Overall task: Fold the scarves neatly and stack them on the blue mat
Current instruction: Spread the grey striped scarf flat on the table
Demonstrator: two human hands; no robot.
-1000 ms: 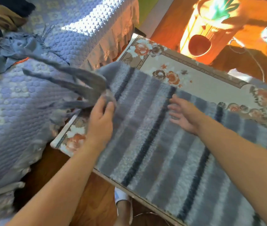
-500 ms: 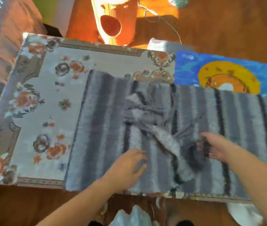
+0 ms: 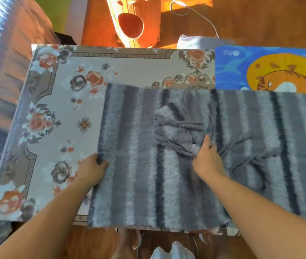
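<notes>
Scarf (image 3: 176,174), grey striped, fringed: lying spread across the floral mat (image 3: 64,109), far end overlapping the blue mat (image 3: 241,71). My left hand (image 3: 92,170) is pinching its left edge; my right hand (image 3: 207,161) is pressing flat-fingered beside the fringe (image 3: 174,131). Step 1, I judge: squaring up; next, folding.

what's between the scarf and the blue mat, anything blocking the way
Nothing visible. The grey striped scarf lies on the floral mat; its far edge already meets the blue mat, whose visible surface is bare. Both hands, left and right, are on it.
</notes>
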